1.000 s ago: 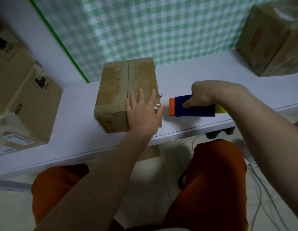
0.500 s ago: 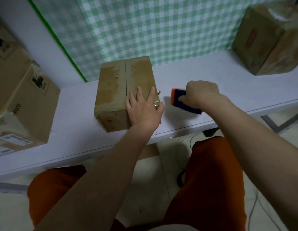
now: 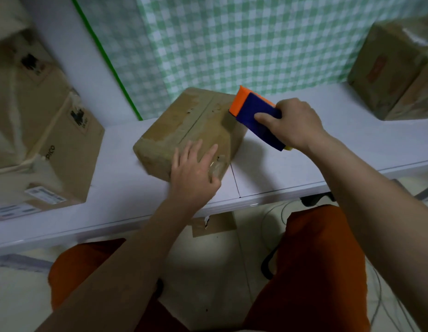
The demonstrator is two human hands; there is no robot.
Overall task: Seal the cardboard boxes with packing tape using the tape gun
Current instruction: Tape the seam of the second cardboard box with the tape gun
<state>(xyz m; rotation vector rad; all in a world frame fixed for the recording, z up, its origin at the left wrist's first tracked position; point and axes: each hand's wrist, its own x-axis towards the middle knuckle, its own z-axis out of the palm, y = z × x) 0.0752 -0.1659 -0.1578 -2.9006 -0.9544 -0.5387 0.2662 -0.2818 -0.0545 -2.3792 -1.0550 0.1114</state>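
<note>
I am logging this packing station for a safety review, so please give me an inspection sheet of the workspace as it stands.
Surface: white table, with a seam running to its front edge.
Job's things: small cardboard box lies skewed on the table, centre seam visible; blue and orange tape gun is raised at the box's far right corner.
Clutter: stacked cartons at left, taped carton at far right.
Hands: left hand rests flat on the box's near corner, fingers spread; right hand grips the tape gun.
Cables: several lie on the floor under the table at right.
Surroundings: green checked cloth behind, tiled floor.
</note>
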